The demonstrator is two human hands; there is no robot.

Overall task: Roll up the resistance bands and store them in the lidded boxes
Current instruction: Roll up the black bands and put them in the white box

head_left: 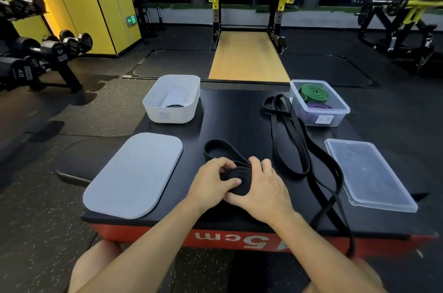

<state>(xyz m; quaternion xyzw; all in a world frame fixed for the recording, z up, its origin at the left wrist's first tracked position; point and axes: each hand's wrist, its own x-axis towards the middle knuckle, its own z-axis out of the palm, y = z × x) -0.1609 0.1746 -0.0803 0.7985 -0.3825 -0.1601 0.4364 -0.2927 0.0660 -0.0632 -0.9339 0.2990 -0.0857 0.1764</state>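
Both hands, left hand [214,182] and right hand [263,187], pinched the black band coil [237,179] at lower centre to stop it unwinding, tail [217,149] unrolled, white box [172,98] open upper left.

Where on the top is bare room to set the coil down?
Best: mid-back of the top, between the white tub and the loose bands. A narrow strip lies between the grey lid and the left hand. Crowded on the right: loose bands fill the gap between clear box, clear lid and the right hand; both hands grip the coil.
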